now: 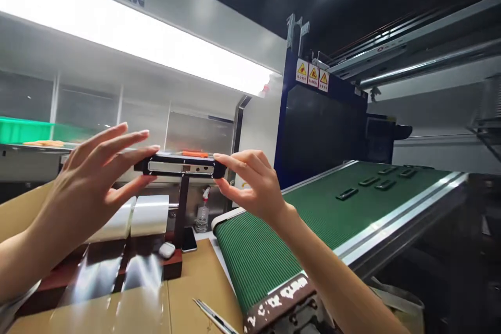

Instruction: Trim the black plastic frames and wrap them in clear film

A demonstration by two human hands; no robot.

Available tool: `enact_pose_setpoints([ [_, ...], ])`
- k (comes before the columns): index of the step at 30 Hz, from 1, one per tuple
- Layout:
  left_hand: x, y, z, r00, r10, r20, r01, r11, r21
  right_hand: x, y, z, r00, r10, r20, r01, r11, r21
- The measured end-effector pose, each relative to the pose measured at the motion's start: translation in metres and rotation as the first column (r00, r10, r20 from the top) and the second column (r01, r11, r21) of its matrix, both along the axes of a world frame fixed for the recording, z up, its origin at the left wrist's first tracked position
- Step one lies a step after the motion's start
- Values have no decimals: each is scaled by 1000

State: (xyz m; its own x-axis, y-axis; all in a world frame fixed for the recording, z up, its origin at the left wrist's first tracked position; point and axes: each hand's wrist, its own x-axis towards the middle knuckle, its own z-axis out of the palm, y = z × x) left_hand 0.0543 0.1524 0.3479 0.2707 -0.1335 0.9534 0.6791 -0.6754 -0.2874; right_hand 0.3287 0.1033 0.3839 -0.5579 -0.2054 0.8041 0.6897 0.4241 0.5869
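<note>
Held up in front of me is a thin black rectangular frame (180, 166), seen edge-on, with a pale strip and small holes along its side. My left hand (92, 177) pinches its left end between thumb and forefinger, the other fingers spread. The right end sits between the thumb and fingertips of my right hand (254, 180). Similar dark frames (347, 193) lie on the green conveyor belt (266, 250) to the right. Beneath my left hand are rolls of clear film (150, 215), with film drawn over the table.
On the cardboard-covered table (199, 276) lie a utility knife (214, 317), a phone (189, 240) and a small white case (167, 250). A spray bottle (202, 214) stands behind. A green bin (25, 130) is on the shelf at left. The conveyor's metal rail (407, 219) runs along the right.
</note>
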Motion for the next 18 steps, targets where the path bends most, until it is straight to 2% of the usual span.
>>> enact_pose_setpoints([
  [2, -8, -10, 22, 999, 30, 22, -31, 997, 73, -10, -6, 19, 1000, 11, 9, -12, 998, 58],
  [5, -20, -22, 39, 997, 59, 42, -64, 989, 130, -21, -12, 39, 1000, 11, 22, -13, 994, 108],
  [7, -26, -26, 39, 996, 77, 41, -82, 988, 133, -26, -15, 42, 1000, 15, 25, -18, 993, 116],
  [9, -30, -25, 29, 996, 89, 32, -92, 990, 110, -29, -16, 33, 1000, 22, 16, -23, 997, 70],
  [10, -32, -23, 20, 995, 97, 18, -98, 992, 85, -30, -16, 24, 1000, 27, 5, -27, 999, 20],
  [12, -37, -19, -10, 995, 103, -20, -103, 995, 14, -31, -15, -6, 999, 40, -25, -43, 992, -118],
  [16, -53, -22, -94, 992, 72, -108, -90, 981, -170, -34, -20, -90, 993, 88, -73, -109, 922, -371],
  [18, -61, -32, -133, 995, -3, -101, -30, 946, -324, -36, -26, -128, 990, 111, -92, -141, 873, -466],
])
